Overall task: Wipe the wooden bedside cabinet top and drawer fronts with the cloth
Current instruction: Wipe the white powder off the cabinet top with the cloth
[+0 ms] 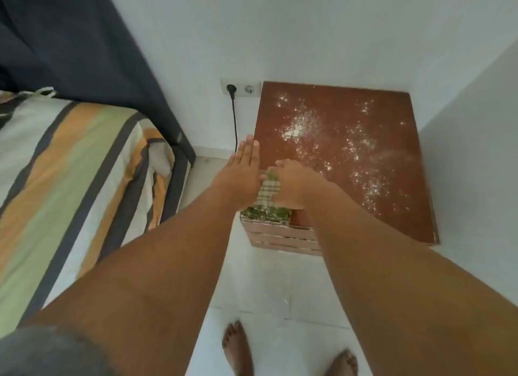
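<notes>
- Cloth (268,194), green and checked, at the front-left corner of the cabinet top (398,213), bunched under the right hand (291,183), fingers curled down over it.
- Left hand (241,173) flat, fingers straight and pressed together, held edge-on just beside the left edge, holding nothing.
- White powder (297,129) scattered over the middle and right of the top, not yet wiped.
- Likely risk: sweeping leftward and pushing powder past the left hand, onto the floor (266,286) or toward the cable (235,123) hanging by the left edge.
- Also possible: smearing instead of lifting, with the cloth so bunched and little of it flat on the wood.
- Drawer fronts (280,237) below the front edge apt to catch falling powder if wiped before the top.
</notes>
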